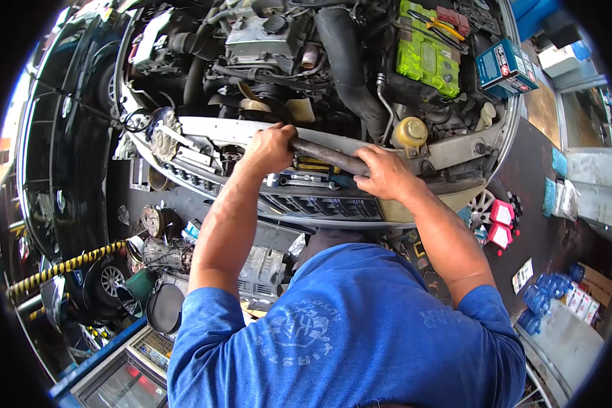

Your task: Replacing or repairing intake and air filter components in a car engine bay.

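A short, dark, hose-like tube spans the gap between my two hands above the front cross-panel of an open engine bay. Round its left end the fingers of my left hand are wrapped. My right hand grips the other end, slightly lower and nearer to me. Just below the tube, several wrenches and a yellow-handled tool lie on the ledge behind the grille. A fan blade shows beyond my left hand.
Ahead are the engine, a thick black hose and a green-topped battery with pliers on it. A yellow-capped reservoir stands right of my hands. One blue box rests on the fender. Removed parts crowd the floor at left.
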Demonstrator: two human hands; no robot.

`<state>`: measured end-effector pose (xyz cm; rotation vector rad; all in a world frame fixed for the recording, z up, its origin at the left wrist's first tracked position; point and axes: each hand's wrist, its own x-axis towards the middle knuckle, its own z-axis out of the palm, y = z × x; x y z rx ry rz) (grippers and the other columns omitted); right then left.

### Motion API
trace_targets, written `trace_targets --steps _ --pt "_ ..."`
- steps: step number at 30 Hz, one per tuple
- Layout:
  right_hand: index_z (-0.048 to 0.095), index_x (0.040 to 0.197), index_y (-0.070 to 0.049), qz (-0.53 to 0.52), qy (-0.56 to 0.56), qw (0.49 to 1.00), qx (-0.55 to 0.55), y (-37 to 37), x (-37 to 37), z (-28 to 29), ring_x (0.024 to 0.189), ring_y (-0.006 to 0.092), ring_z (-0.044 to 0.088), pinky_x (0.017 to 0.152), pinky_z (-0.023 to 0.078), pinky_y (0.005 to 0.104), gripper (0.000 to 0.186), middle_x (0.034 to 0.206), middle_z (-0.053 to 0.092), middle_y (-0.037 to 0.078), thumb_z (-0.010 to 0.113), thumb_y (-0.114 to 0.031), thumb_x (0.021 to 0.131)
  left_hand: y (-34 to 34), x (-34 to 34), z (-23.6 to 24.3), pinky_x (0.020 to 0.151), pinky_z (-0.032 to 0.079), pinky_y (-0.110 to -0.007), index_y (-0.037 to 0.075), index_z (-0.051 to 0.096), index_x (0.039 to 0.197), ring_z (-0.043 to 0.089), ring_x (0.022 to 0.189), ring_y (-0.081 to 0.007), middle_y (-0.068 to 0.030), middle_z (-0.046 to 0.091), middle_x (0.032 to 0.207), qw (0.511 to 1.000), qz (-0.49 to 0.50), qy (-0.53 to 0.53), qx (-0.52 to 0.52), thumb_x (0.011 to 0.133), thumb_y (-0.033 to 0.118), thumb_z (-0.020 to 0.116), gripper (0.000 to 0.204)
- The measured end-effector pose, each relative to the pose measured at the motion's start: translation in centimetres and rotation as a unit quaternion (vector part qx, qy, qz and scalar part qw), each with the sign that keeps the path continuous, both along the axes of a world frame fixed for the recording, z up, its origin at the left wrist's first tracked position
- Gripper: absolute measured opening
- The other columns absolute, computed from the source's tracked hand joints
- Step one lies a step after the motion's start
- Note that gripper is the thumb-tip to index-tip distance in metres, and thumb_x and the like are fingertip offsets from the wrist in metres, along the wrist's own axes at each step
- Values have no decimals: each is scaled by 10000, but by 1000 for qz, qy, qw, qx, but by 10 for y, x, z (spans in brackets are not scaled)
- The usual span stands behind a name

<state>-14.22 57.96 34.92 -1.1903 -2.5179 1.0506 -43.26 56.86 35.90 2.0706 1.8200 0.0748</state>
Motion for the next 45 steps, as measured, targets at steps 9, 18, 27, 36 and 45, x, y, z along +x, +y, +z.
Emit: trace_targets --steps 9,18,27,36,45 --pt "603 1154 -49 23 -14 999 31 9 -7 -5 1083 390 594 927 492 445 455 1126 620 199 719 -240 759 -16 -26 -15 928 503 -447 112 565 1312 621 1052 -382 -195 650 1110 996 0 -2 95 691 138 702 637" --pt "580 1193 -30 65 -49 995 59 13 -12 1 1109 383 582 940 482 439 476 1155 599 200 728 -240 793 -168 -78 27 857 532 -391 -22 605 1196 684 966 -321 -198 694 1015 917 306 -114 230 792 179 747 473" --pt "557 1244 -7 19 9 991 132 -7 2 4 1129 409 552 969 460 444 558 1177 584 219 762 -218 770 -271 -55 -21 855 525 -338 29 611 1228 677 941 -216 -151 714 1021 854 471 -200 99 850 194 736 431" --pt "616 1135 24 24 191 954 229 -29 -99 45 1014 390 606 902 495 432 401 1076 622 206 720 -125 778 -171 -156 -44 828 535 -328 5 695 1067 707 901 -242 -164 730 960 827 454 -192 270 887 202 681 267" --pt "602 1108 -45 50 96 977 185 -23 -370 -16 1053 369 587 884 508 465 357 1103 583 177 692 -274 849 -61 -338 -50 855 509 -432 105 703 1021 620 973 -364 -142 632 1056 877 356 -53 317 839 245 689 231"
